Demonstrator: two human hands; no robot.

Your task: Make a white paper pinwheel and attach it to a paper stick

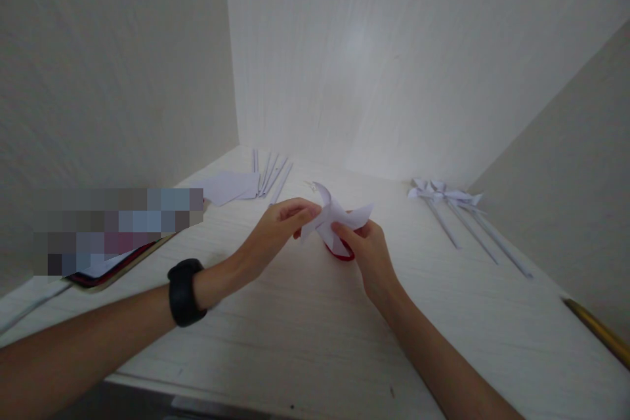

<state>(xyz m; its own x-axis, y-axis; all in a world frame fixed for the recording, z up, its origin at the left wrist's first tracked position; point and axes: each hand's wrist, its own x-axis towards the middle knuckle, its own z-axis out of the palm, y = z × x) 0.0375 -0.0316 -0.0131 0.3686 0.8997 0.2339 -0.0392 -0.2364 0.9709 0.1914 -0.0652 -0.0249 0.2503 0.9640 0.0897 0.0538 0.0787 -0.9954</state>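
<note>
A white paper pinwheel (pixel 329 218) with curved blades is held up between my two hands over the white table. My left hand (pixel 294 216), a black watch on its wrist, pinches the left blade between thumb and fingers. My right hand (pixel 367 243) grips the pinwheel from the right, its thumb pressed near the centre and the other fingers behind the paper. Beneath the pinwheel shows part of a red-edged object (pixel 344 256), mostly covered, so its kind is unclear.
Several paper sticks (pixel 270 174) and flat white paper sheets (pixel 229 187) lie at the back left. Pinwheels on sticks (pixel 445 193) rest at the back right. A device with a blurred screen (pixel 123 252) stands left. A gold-coloured strip (pixel 595 328) is at right. Walls enclose the table.
</note>
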